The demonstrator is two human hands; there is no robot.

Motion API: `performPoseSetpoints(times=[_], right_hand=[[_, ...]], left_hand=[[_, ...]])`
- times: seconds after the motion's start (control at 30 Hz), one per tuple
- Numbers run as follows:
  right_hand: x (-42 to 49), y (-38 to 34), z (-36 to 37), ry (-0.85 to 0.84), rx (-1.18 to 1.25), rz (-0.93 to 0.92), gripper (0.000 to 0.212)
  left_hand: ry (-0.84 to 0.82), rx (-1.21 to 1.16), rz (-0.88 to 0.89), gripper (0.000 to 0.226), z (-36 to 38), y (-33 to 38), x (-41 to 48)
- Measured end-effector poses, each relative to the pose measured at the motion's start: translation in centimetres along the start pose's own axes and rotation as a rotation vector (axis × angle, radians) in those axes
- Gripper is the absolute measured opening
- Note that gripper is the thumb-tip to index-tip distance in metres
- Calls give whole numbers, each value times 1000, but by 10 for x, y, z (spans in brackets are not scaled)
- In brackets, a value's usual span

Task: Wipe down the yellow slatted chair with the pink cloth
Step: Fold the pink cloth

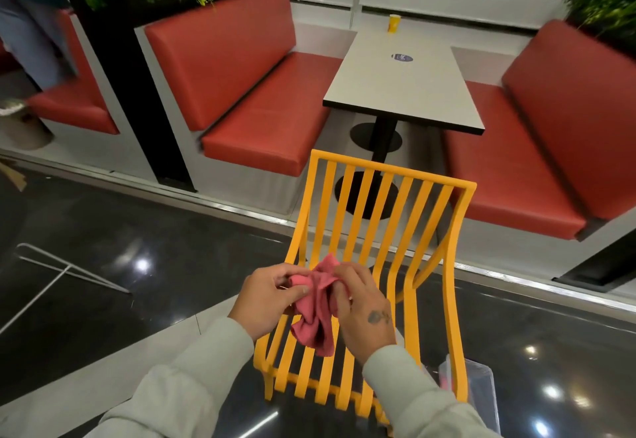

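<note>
The yellow slatted chair (389, 217) stands right in front of me on the dark glossy floor, its backrest on the far side towards the booth. Above its seat I hold the crumpled pink cloth (318, 303) between both hands. My left hand (266, 294) pinches the cloth's upper left edge. My right hand (364, 313), with a tattoo on its back, grips the cloth's right side. The cloth's lower part hangs loose over the seat slats; I cannot tell whether it touches them.
A white table (402, 93) with a yellow cup (394, 23) stands behind the chair between two red booth benches (254, 93). A clear plastic container (478, 386) sits on the floor by the chair's right side. A white wire frame (55, 265) lies at left. A person stands at far left.
</note>
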State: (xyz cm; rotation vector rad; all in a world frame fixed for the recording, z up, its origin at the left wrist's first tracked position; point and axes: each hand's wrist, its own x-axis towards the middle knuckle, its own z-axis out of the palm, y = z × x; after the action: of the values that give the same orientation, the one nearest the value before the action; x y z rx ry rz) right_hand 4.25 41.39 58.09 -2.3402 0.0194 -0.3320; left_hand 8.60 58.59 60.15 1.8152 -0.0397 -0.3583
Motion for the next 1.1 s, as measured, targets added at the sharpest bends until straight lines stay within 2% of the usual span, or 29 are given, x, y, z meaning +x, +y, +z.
performPoseSetpoints(times=[0.13, 0.23, 0.37, 0.47, 0.57, 0.67, 0.73, 0.87, 1.0, 1.1], right_hand=[[17, 10, -24, 156, 28, 173, 9], [26, 15, -36, 84, 166, 149, 14], [37, 20, -47, -37, 315, 205, 11], [49, 17, -61, -140, 414, 219, 9], [59, 11, -77, -174, 438, 165, 10], [64, 5, -85, -166, 598, 195, 29], [63, 1, -86, -167, 628, 191, 37], [59, 0, -83, -199, 488, 114, 38], [57, 2, -82, -164, 509, 137, 43], [54, 2, -80, -163, 495, 118, 38]], left_hand=[[71, 123, -9, 40, -13, -5, 4], [138, 264, 32, 19, -22, -4, 6], [210, 400, 143, 14, -27, 7, 9], [162, 354, 217, 13, -33, 20, 13], [96, 157, 229, 16, -41, 29, 18], [67, -109, 175, 17, -41, 40, 17], [48, -175, 147, 14, -40, 46, 16], [44, -151, 149, 11, -41, 51, 12], [69, -120, 166, 11, -48, 54, 9], [83, 64, 211, 12, -55, 49, 10]])
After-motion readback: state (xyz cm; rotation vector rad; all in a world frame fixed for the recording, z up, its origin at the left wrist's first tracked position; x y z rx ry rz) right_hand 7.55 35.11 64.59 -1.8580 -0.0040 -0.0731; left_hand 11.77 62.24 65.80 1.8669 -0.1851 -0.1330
